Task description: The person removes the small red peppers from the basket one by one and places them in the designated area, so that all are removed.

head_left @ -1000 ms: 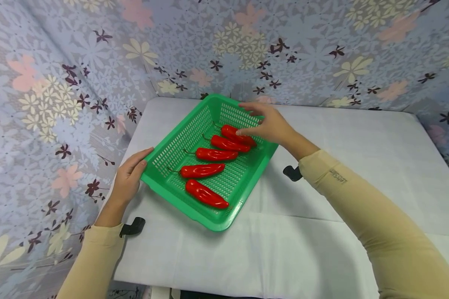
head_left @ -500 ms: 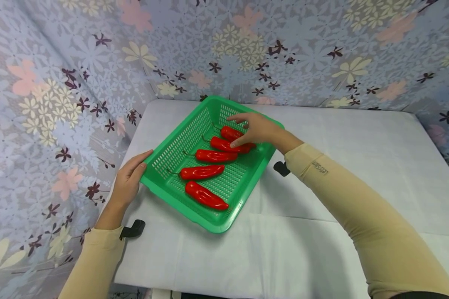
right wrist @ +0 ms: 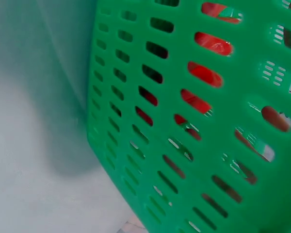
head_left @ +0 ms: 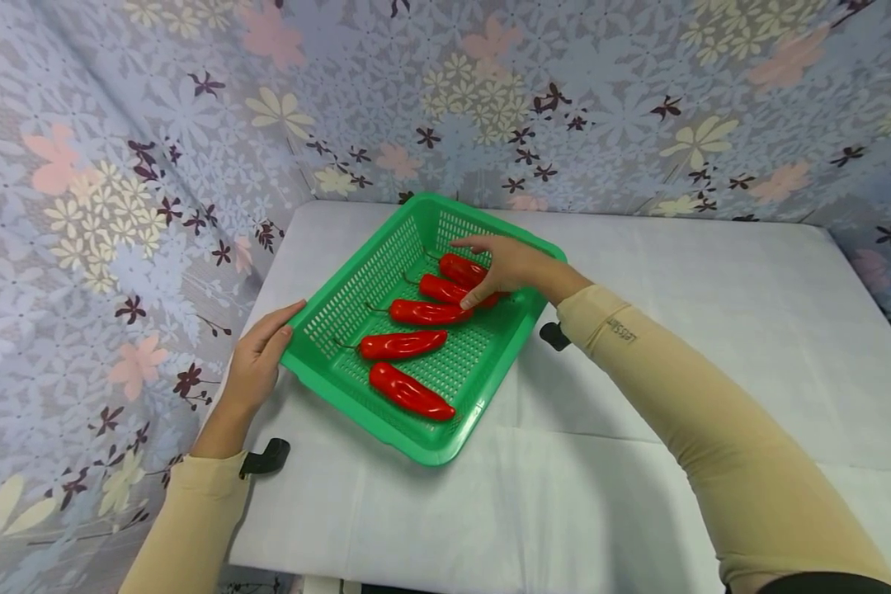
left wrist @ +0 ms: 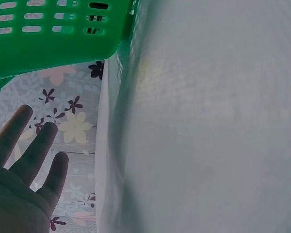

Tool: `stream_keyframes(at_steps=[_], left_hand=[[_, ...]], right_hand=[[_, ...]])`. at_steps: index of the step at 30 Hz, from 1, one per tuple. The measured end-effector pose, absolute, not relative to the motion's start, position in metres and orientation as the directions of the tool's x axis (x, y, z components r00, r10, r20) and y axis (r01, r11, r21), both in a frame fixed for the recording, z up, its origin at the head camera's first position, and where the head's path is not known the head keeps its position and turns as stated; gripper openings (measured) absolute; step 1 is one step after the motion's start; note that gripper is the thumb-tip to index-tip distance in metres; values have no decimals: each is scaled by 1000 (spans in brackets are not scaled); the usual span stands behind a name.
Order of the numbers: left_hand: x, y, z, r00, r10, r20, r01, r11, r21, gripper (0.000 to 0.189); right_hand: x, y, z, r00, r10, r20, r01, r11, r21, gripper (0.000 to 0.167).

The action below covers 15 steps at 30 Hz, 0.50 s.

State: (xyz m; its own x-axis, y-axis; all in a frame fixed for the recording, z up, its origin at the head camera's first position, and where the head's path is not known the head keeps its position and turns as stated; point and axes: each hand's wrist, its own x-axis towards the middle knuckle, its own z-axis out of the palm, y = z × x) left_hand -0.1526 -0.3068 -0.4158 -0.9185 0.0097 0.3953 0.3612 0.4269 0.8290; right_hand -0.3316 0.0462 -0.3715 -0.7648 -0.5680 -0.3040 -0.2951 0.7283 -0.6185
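A green plastic basket stands at an angle on the white-covered table, with several glossy, long red peppers lying in a row inside. My left hand holds the basket's left corner, thumb and index finger at the rim. In the left wrist view, three of its fingers are spread straight below the basket wall. My right hand reaches over the far right side of the basket. Its thumb touches the tip of the middle pepper, and its other fingers arch over the two far peppers.
The white cloth covers the table, which runs on to the right of the basket. Flowered fabric rises behind and to the left. The basket's slotted wall fills most of the right wrist view.
My right hand has moved down and toward me from the basket's far rim, its thumb passing from the farthest pepper to the middle one. My left hand stays on the corner.
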Motion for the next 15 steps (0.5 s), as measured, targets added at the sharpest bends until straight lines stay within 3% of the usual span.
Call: stream_keyframes(at_steps=[6, 15], left_hand=[[-154, -309, -419, -912, 11, 410, 378, 411, 830, 35], [-154, -309, -420, -911, 7, 413, 375, 430, 821, 35]], right_hand=[[-336, 43, -376, -752, -559, -350, -305, 765, -567, 112], [-337, 38, -382, -763, -538, -360, -262, 765, -588, 105]])
